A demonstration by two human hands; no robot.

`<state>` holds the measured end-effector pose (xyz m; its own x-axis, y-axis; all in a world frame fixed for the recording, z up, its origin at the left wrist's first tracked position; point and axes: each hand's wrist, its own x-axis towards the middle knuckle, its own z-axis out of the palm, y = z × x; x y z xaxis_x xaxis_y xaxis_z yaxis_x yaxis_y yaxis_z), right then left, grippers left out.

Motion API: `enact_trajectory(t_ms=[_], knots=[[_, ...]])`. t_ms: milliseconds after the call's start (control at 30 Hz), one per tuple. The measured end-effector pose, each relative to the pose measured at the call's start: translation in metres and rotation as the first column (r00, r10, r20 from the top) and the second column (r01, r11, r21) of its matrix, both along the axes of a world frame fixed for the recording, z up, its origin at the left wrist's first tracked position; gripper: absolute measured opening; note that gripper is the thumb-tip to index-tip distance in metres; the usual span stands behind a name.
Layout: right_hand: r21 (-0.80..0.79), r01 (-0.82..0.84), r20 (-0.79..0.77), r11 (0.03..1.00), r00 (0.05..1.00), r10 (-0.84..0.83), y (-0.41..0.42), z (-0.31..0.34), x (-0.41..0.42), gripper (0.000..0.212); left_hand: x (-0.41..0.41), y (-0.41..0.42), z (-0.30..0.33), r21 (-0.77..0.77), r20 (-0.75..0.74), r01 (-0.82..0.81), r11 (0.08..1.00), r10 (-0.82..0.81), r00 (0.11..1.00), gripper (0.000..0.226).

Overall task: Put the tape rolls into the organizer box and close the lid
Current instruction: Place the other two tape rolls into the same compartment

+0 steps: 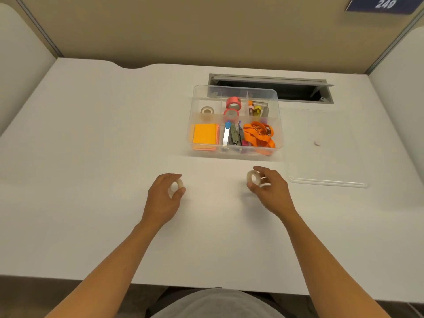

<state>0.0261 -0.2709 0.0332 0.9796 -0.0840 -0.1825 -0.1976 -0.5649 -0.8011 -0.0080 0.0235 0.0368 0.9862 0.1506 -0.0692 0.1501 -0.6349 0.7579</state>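
Observation:
The clear organizer box (278,125) stands open at the back middle of the white desk. Its back left compartment holds a clear tape roll (207,110); the compartment beside it holds two pink tape rolls (233,102). The clear lid (325,161) lies flat on the desk to the right of the box. My left hand (164,198) grips a white tape roll (175,185) just above the desk. My right hand (270,189) holds another white tape roll (253,177) between thumb and fingers, in front of the box.
The box also holds orange sticky notes (205,134), a stapler (232,136), orange bands (259,134) and small clips. A cable slot (298,88) opens in the desk behind the box. Partition walls close the desk on three sides.

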Motion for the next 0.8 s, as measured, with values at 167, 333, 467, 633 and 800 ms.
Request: enact_trajectory(t_ms=[167,333,467,633,800], knots=[[0.133,0.009,0.016,0.991,1.000,-0.012,0.018,0.023,0.023,0.041,0.031,-0.011,0.022,-0.109,0.061,0.017,0.994,-0.010,0.998,0.035],[0.227,0.016,0.041,0.974,0.999,-0.026,0.027,0.038,0.053,0.041,0.078,-0.018,0.041,-0.138,0.101,0.057,0.989,-0.043,0.994,0.040],[0.270,0.021,0.060,0.963,0.997,-0.039,0.032,0.046,0.081,0.043,0.131,-0.025,0.054,-0.073,0.146,0.098,0.993,-0.086,0.985,0.042],[0.255,0.045,0.056,0.966,0.997,-0.061,0.037,0.045,0.118,0.044,0.208,-0.045,0.065,0.062,0.108,0.103,0.993,-0.109,0.988,0.050],[0.245,0.061,0.083,0.968,0.993,-0.084,0.040,0.040,0.147,0.042,0.278,-0.065,0.057,0.201,0.054,0.080,0.976,-0.092,0.994,0.054]])
